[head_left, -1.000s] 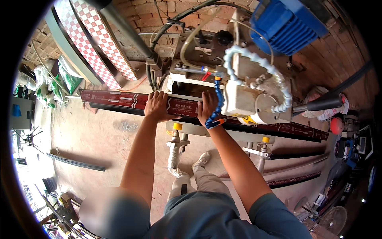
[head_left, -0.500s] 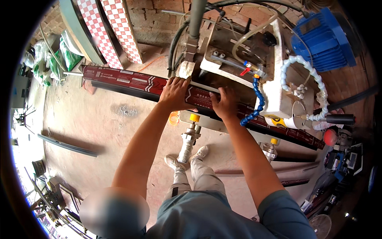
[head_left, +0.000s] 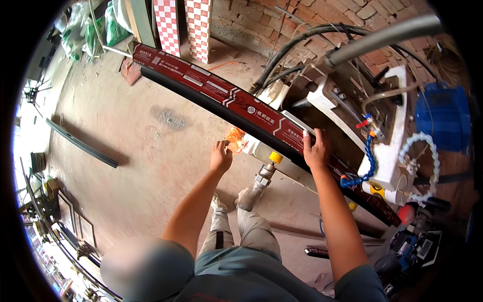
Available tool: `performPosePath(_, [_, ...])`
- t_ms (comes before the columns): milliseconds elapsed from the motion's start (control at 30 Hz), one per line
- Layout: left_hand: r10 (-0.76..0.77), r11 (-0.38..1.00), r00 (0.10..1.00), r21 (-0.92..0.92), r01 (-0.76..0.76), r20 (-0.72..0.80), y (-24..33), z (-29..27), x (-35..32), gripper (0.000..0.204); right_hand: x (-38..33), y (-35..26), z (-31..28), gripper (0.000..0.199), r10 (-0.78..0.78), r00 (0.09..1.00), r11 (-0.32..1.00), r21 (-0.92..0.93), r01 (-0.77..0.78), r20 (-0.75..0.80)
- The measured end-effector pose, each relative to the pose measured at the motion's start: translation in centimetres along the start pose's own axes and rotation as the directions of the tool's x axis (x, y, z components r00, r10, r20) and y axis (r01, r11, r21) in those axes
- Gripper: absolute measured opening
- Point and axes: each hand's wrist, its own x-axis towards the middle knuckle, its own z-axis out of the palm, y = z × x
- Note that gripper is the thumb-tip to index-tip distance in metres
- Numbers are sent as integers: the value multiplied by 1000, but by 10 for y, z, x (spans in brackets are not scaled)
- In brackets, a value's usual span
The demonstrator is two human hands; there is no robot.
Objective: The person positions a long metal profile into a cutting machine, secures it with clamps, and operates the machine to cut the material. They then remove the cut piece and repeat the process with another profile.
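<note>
Nearest us, the left hand [head_left: 221,157] has come off the bar, where it lay 0.5 s ago, and is now down at the orange rings [head_left: 235,136], fingers curled in. That leaves 1 hand on the work: the right hand [head_left: 316,150] rests on the red-faced bar [head_left: 201,84], thumb and fingers apart. The fingers' far sides are hidden and small in this view, so we cannot fairly tell whether either hand has closed on anything.

We see the bar lying aslant along the front of the machine, its red face up and its black side toward us. It looks more steeply slanted than before, but our whole view has swung, so we would not read that as the bar being shifted. Just this side of it stands a clamp with a yellow cap [head_left: 275,157].

Beyond the bar come the blue jointed hose [head_left: 369,153], the white machine housing [head_left: 378,168] and the blue motor [head_left: 443,118]. Farthest off, at upper left, we find green and white plastic bags [head_left: 115,25], contents hidden, beside 2 checkered boards [head_left: 166,27].
</note>
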Motion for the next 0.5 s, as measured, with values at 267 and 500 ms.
performPosePath(267, [-212, 603, 974, -773, 199, 85, -7, 93, 47, 35, 1, -8, 1, 37, -76, 997, 997, 7, 76, -35])
performPosePath(500, [-420, 639, 889, -635, 434, 184, 44, 80, 70, 23, 4, 0, 1, 39, -79, 996, 997, -25, 78, -41])
